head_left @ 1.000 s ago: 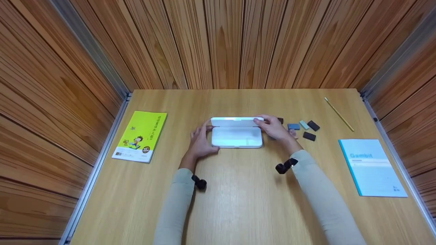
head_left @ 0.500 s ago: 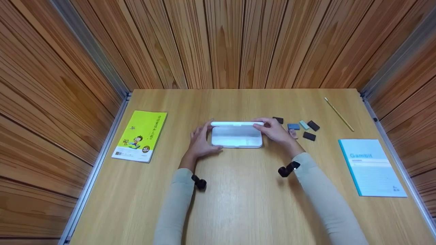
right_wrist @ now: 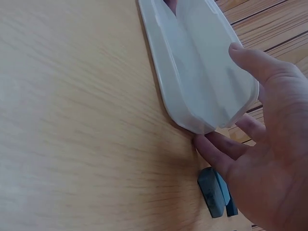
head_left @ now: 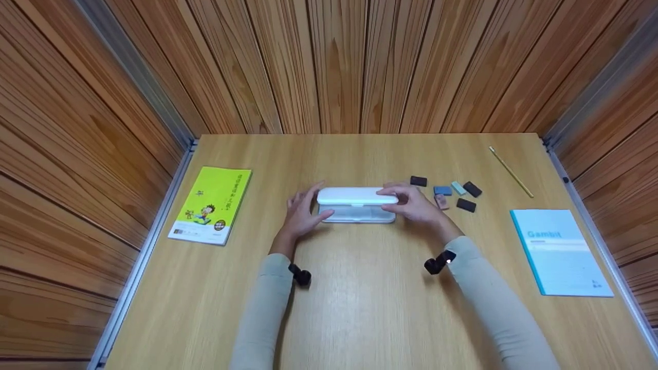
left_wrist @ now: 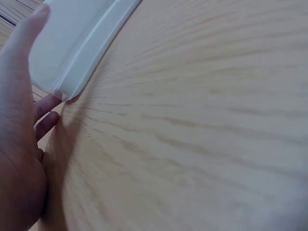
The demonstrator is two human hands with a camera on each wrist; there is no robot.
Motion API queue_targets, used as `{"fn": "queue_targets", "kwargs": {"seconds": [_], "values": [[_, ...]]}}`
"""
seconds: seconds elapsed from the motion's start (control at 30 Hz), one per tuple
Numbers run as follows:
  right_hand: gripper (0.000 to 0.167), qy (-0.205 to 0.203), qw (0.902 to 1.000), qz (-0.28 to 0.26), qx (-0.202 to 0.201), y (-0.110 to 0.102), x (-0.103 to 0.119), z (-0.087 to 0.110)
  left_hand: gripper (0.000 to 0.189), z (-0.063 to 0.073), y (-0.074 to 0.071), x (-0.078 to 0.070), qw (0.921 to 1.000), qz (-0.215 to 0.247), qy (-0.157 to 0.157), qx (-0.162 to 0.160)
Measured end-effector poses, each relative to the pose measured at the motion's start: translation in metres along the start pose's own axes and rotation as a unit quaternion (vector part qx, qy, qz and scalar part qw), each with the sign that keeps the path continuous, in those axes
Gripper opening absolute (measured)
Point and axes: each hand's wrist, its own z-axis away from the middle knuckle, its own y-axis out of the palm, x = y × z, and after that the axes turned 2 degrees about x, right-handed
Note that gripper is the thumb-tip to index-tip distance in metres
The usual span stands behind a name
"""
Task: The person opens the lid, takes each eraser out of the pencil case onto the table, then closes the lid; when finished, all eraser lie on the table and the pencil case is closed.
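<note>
A white pencil case [head_left: 357, 196] lies near the middle of the table with its lid partly lowered over the base; in the right wrist view its bare inside [right_wrist: 199, 62] shows. My left hand [head_left: 300, 213] is at its left end. There the fingertips touch the corner of the base, while the straight thumb [left_wrist: 30, 31] is raised in front of the opening. At the other end my right hand [head_left: 414, 202] grips the lid, thumb on its front edge and index finger over the top. Its lower fingers [right_wrist: 216, 150] touch the end of the base.
Several small erasers, among them a blue one [head_left: 442, 190], a pink one [head_left: 441, 201] and a dark one [head_left: 465, 205], lie right of the case. A pencil [head_left: 511, 172] is farther right. A yellow-green book [head_left: 212, 205] lies left, a light-blue notebook [head_left: 561, 253] right.
The lid has swung forward and down from standing open, with my right hand following it. My left thumb has lifted from the base's front corner. The other things have stayed put.
</note>
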Motion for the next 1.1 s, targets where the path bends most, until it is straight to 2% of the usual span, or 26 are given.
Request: {"fn": "queue_targets", "kwargs": {"seconds": [0.27, 0.47, 0.67, 1.1], "values": [[0.045, 0.015, 0.9998, 0.007, 0.014, 0.001, -0.0048, 0.0031, 0.081, -0.0008, -0.0003, 0.0014, 1.0, 0.002, 0.007, 0.002], [0.042, 0.005, 0.9997, 0.015, 0.021, 0.0029, -0.0081, 0.0057, 0.07, -0.0013, 0.0012, 0.0017, 0.9998, -0.014, 0.002, 0.011], [0.034, -0.009, 0.9995, 0.024, 0.017, 0.0055, -0.0102, 0.0075, 0.072, -0.0013, 0.0015, -0.0001, 0.9995, -0.029, -0.005, 0.013], [0.034, -0.002, 0.9987, 0.05, 0.01, 0.0093, -0.0105, 0.0077, 0.074, -0.0009, 0.0008, -0.0001, 0.9996, -0.025, -0.011, 0.01]]}}
